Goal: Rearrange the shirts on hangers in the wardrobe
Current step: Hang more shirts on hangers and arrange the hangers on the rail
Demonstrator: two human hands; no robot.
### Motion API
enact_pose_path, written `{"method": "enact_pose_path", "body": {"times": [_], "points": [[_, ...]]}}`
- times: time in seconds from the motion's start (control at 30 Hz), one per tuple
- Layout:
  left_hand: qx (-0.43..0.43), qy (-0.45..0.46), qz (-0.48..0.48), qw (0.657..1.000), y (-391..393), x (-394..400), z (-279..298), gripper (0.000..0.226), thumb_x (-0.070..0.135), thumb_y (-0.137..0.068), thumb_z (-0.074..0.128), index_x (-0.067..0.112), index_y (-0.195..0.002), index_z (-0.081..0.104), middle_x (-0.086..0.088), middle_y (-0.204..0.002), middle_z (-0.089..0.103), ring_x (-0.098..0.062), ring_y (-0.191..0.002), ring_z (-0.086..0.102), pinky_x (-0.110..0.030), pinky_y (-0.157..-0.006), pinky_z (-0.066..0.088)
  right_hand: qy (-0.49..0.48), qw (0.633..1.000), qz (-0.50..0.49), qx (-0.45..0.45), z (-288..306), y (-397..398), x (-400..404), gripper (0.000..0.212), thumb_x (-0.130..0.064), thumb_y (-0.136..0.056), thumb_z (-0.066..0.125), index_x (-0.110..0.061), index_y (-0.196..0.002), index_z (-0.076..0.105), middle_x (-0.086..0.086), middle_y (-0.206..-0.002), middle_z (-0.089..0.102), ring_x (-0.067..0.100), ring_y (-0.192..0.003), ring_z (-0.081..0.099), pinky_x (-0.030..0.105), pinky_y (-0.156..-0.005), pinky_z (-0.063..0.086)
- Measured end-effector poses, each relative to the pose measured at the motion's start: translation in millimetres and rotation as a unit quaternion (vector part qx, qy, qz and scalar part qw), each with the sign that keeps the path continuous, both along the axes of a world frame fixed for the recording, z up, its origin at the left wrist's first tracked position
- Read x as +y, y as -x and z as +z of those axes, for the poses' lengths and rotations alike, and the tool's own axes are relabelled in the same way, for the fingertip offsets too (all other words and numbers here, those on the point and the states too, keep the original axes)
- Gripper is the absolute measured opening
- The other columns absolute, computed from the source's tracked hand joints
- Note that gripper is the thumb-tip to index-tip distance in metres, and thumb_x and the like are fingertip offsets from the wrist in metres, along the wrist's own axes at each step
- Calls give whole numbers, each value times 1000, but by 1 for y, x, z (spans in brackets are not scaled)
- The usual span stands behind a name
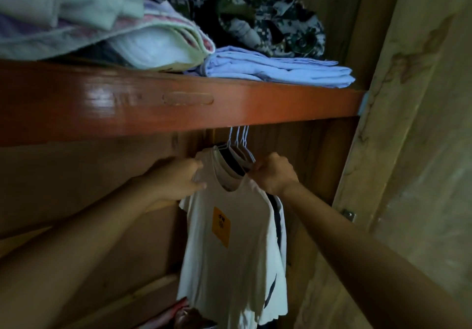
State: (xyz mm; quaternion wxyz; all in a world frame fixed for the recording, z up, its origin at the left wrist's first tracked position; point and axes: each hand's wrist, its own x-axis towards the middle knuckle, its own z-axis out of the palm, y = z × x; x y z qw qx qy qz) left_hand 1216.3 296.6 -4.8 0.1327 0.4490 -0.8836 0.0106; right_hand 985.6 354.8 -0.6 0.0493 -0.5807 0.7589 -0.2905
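Head view: the white T-shirt (237, 231) with an orange patch hangs at about 6 o'clock from frame centre, frontmost in a tight bunch of shirts. Their pale wire hangers (238, 140) hook up behind the red-brown shelf edge (178, 103); the rail itself is hidden.

The left hand (176, 179), at 9 o'clock from the shirt's collar, has its grip closed on the shirt's left shoulder, fingers curled into the fabric. The right hand (272, 174), at 3 o'clock from the collar, pinches the right shoulder seam just beside the hanger arms.

Holding both shoulders likely keeps the shirt square on its hanger while it is straightened or separated from the dark-striped shirt (277, 216) behind it.

Folded lavender cloth (275, 69) and a camouflage garment (288, 24) lie on the shelf above, at 12 o'clock.
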Motion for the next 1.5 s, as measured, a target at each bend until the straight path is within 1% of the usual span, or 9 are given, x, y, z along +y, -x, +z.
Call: {"method": "enact_pose_path", "body": {"times": [0.07, 0.17, 0.47, 0.6, 0.77, 0.9, 1.07, 1.2, 1.5], "points": [[0, -167, -39, 985, 10, 6, -6, 41, 44, -88, 68, 11, -112, 66, -5, -104, 68, -25, -96, 65, -40, -82, 53, 7, 1000, 4, -5, 1, 4, 17, 24, -34, -83, 70, -19, -101, 74, 11, -108, 72, 33, -102, 65, 36, -84, 55], [-8, -221, -83, 972, 29, 15, -16, 41, 47, -87, 69, 14, -111, 67, 1, -107, 68, -17, -100, 64, -38, -91, 52, 6, 1000, 19, 2, 1, 13, 46, 18, -36, -81, 75, -25, -95, 70, 6, -100, 74, 27, -100, 67, 37, -87, 54], [-3, -194, -176, 965, 103, 65, -20, 41, 51, -87, 67, 20, -113, 64, 5, -93, 64, -12, -87, 63, -23, -70, 44, -109, 993, 9, 45, -9, 43, 146, 38, -32, -81, 77, -17, -115, 66, 0, -105, 67, 18, -103, 64, 31, -91, 52], [-28, -226, -227, 947, 138, 104, -18, 65, 59, -84, 66, 17, -134, 56, 9, -100, 61, 0, -86, 57, -15, -66, 41, -132, 989, -5, 65, -6, 62, 191, 37, -34, -84, 75, -18, -116, 66, 1, -113, 67, 17, -106, 62, 34, -94, 51], [-52, -251, -276, 926, 186, 165, -19, 66, 54, -85, 67, 19, -139, 50, 7, -104, 61, -5, -94, 59, -21, -76, 46, -153, 986, -41, 58, -9, 92, 263, 35, -39, -85, 74, -25, -115, 64, -6, -110, 64, 12, -101, 61, 29, -89, 52], [-63, -256, -289, 920, 213, 207, -27, 66, 53, -85, 67, 25, -141, 47, 0, -127, 58, -9, -107, 56, -26, -87, 47, -168, 981, -68, 67, -11, 108, 311, 39, -41, -85, 74, -27, -119, 62, -8, -111, 64, 12, -100, 61, 32, -90, 52], [-66, -240, -348, 904, 257, 273, -30, 72, 56, -81, 71, 26, -142, 48, 6, -113, 56, -5, -99, 56, -12, -68, 39, -168, 978, -103, 69, -19, 132, 394, 36, -39, -85, 74, -25, -116, 64, -8, -108, 66, 12, -97, 62, 28, -86, 53], [-85, -236, -388, 887, 291, 319, -35, 68, 58, -81, 70, 29, -139, 50, 7, -117, 58, -3, -98, 58, -19, -73, 46, -165, 974, -136, 71, -23, 150, 456, 28, -37, -84, 74, -25, -108, 65, -10, -97, 64, 10, -86, 59, 18, -66, 43], [-128, -191, -517, 825, 368, 425, -47, 58, 55, -86, 65, 28, -135, 52, 8, -110, 63, -8, -93, 61, -35, -87, 55, -199, 940, -277, 27, -37, 174, 574, 42, -42, -83, 75, -24, -119, 63, -7, -109, 67, 14, -95, 60, 36, -87, 52]]}}
